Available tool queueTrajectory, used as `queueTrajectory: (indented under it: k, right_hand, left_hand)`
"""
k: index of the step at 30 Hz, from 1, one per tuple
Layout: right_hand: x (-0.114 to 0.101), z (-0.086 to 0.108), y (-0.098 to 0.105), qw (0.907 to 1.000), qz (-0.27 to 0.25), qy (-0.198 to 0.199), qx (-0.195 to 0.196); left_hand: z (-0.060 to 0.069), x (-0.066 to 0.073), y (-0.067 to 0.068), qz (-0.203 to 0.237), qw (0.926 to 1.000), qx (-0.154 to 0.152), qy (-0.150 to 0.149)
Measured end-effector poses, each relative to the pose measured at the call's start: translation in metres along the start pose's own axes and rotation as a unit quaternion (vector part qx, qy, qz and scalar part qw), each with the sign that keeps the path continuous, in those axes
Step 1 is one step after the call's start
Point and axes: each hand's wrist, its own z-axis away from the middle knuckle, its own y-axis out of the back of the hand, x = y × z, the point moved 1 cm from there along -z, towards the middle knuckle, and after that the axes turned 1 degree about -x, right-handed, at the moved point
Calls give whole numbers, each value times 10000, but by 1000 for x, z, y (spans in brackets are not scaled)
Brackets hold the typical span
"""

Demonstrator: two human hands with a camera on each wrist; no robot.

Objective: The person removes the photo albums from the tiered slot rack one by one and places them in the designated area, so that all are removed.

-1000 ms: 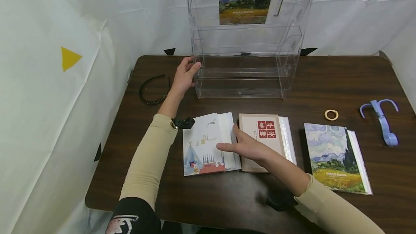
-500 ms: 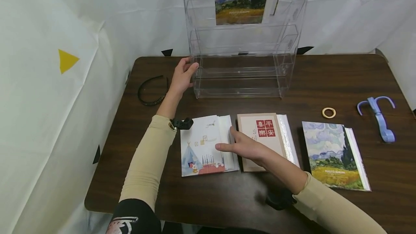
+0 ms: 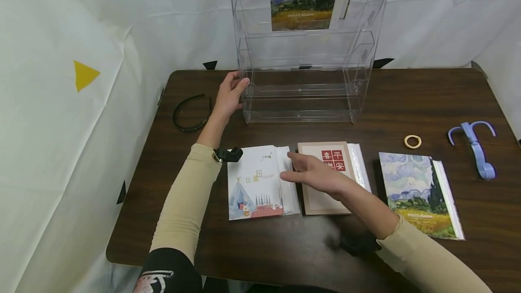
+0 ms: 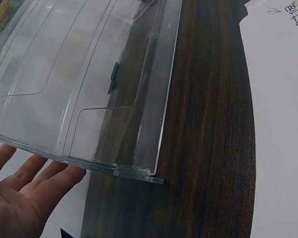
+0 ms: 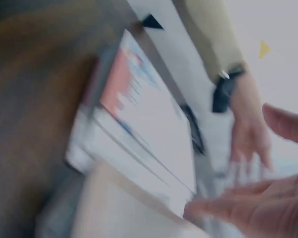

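In the head view, my left hand (image 3: 229,96) holds the left side of a clear plastic display rack (image 3: 299,115). The left wrist view has the rack's side edge between thumb and fingers (image 4: 64,181). My right hand (image 3: 315,173), fingers extended and holding nothing, hovers over the gap between two photo albums. One is a white photo album (image 3: 254,193) with a tent drawing. The other, a beige photo album (image 3: 321,200) with red character squares, is partly hidden by that hand. The right wrist view is blurred; the right hand (image 5: 263,208) appears beside the albums.
A photo album with a landscape painting (image 3: 419,193) lies at right. Another painted album (image 3: 303,3) stands high in the rack. Also on the brown table (image 3: 260,257) are a black headband (image 3: 189,128), a wooden ring (image 3: 413,141) and a blue hook-shaped holder (image 3: 476,146).
My right hand has drawn slightly up and to the right, away from the white photo album. The left hand stays on the rack.
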Motion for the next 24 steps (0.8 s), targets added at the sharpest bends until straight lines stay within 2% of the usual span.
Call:
queueTrajectory:
  k: [2,4,6,7,9,12,13,14,15,16,17,19,22,24]
  right_hand:
    - [-6,4,16,9992,91,327,196]
    - [-11,7,38,9955,318,675,588]
    - [-16,8,61,9842,663,1008,1296]
    - [-17,9,72,9742,861,1131,1753]
    - [-20,9,95,9440,1194,1390,2745]
    - [-22,6,122,8808,1500,1530,4222]
    - [-22,4,130,8607,1588,1537,4587]
    - [-22,2,137,8450,1634,1534,4855]
    - [-21,0,144,8364,1658,1465,5015]
    - [-20,-2,150,8334,1690,1401,5073]
    - [-19,-4,156,8360,1723,1337,5034]
    - [-17,-9,165,8533,1762,1160,4769]
    - [-14,-16,175,8859,1753,923,4194]
    - [-11,-19,179,8989,1727,840,3939]
  left_hand:
    - [0,0,0,-21,10000,3,8]
    - [-6,-9,0,-38,10000,56,-49]
    - [-13,-18,1,-47,9999,106,-117]
    - [-16,-22,1,-41,9998,128,-153]
    - [-22,-31,1,-28,9996,180,-238]
    - [-22,-31,1,-17,9995,193,-254]
    - [-22,-31,1,-18,9995,193,-258]
    - [-22,-31,1,-25,9995,199,-263]
    - [-22,-31,1,-32,9994,205,-268]
    - [-22,-31,0,-32,9994,211,-275]
    - [-22,-31,0,-40,9993,217,-288]
    - [-22,-31,0,-48,9992,233,-310]
    - [-22,-31,-1,-75,9991,265,-317]
    - [-22,-31,-1,-99,9991,272,-307]
